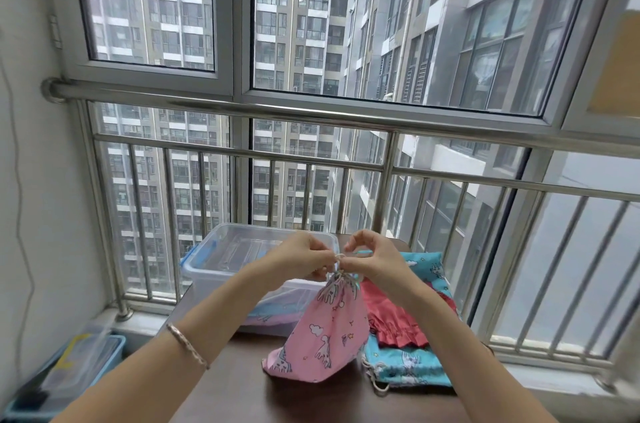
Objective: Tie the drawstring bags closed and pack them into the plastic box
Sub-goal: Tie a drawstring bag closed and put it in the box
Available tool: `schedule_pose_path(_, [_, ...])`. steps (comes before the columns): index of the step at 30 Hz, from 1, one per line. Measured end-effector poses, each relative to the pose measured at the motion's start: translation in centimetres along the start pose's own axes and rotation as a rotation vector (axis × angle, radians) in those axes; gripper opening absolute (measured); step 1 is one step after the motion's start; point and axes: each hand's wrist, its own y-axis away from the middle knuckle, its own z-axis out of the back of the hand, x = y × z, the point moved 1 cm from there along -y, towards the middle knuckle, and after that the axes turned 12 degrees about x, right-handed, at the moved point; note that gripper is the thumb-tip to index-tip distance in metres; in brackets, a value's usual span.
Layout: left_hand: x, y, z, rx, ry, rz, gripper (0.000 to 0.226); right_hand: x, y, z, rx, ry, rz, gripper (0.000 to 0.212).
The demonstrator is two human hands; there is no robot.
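Observation:
A pink drawstring bag with a cartoon print stands on the dark table, its neck gathered at the top. My left hand and my right hand both pinch its white drawstring just above the gathered neck. Behind it to the left sits the clear plastic box with blue clips; pink and blue fabric shows through its front wall. To the right lies a red bag on top of blue printed bags.
A steel railing and windows close off the far side of the table. A blue bin with clear containers sits on the floor at the lower left. The white wall stands at the left.

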Motion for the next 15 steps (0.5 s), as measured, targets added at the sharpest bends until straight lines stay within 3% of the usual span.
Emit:
schedule_pose_path(4, [0.2,0.1,0.1,0.093,0.24,0.105,0.013,0.3,0.2,-0.1,0.012,0.172,0.103,0.01])
schedule_pose_path(10, [0.4,0.3,0.4,0.172,0.39,0.138,0.01,0.3,0.5,-0.1,0.008,0.266,0.139,0.012])
schedule_pose_path(15, [0.5,0.8,1.9,0.192,0.23,0.098,0.02,-0.8,0.6,0.9,0.011,0.178,0.039,0.011])
